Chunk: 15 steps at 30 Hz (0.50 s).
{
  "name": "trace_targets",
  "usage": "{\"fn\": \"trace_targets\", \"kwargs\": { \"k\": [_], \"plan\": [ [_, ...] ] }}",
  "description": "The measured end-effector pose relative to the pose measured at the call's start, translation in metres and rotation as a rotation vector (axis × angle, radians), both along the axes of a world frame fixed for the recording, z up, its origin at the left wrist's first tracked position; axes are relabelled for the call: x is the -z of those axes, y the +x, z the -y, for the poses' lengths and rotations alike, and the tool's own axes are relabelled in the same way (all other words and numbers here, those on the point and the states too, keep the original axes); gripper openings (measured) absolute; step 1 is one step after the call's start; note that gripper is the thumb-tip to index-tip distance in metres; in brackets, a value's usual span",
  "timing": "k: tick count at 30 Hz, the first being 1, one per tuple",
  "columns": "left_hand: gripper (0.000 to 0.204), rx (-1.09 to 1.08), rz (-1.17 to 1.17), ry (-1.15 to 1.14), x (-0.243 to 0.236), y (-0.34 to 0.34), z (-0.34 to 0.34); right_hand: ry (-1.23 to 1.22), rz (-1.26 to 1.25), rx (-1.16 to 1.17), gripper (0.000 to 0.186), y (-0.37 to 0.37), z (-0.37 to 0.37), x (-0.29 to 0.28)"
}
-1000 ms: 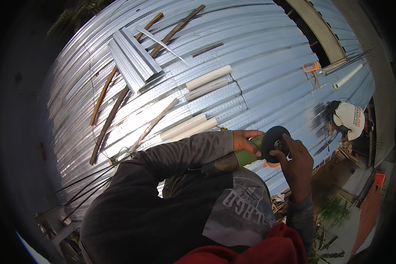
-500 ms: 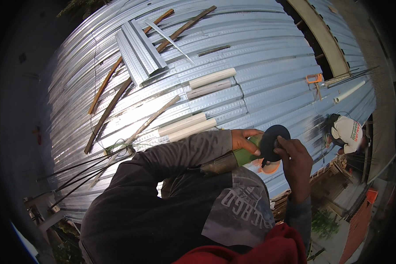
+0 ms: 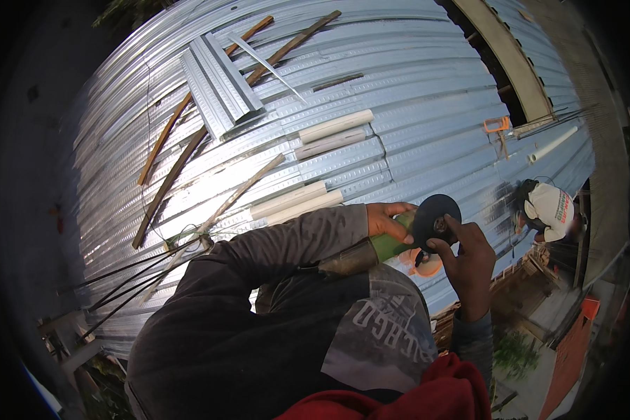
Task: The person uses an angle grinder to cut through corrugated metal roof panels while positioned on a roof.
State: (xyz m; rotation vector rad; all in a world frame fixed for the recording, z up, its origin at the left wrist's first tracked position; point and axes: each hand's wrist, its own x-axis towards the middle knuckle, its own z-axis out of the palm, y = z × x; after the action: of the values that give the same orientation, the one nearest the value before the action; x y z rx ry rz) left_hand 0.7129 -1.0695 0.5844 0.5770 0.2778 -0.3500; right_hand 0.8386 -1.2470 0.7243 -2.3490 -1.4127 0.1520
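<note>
Right fingers (image 3: 462, 229) just spread apart at the disc (image 3: 428, 217), hold unclear, suggesting work at its centre continues, left hand (image 3: 388, 221) clenching the grinder (image 3: 390, 247).

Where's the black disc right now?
Head view, right of centre: the black disc is at the end of the green tool, between the left hand and the right hand.

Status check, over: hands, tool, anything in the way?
Left hand gripping green-bodied power tool. Right hand fingers near centre of its round black disc. Orange round container partly hidden beyond; no obstruction visible at disc.
</note>
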Motion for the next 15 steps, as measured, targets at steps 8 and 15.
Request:
{"fn": "trace_targets", "kwargs": {
  "k": [8, 15],
  "plan": [
    [0.082, 0.024, 0.016, 0.009, -0.003, -0.001, -0.009, 0.071, -0.062, 0.063, 0.046, -0.008, 0.003, 0.01],
    [0.079, 0.033, 0.02, -0.023, -0.008, 0.002, -0.021, 0.189, -0.08, 0.002, 0.042, -0.003, -0.005, 0.013]
  ]
}}
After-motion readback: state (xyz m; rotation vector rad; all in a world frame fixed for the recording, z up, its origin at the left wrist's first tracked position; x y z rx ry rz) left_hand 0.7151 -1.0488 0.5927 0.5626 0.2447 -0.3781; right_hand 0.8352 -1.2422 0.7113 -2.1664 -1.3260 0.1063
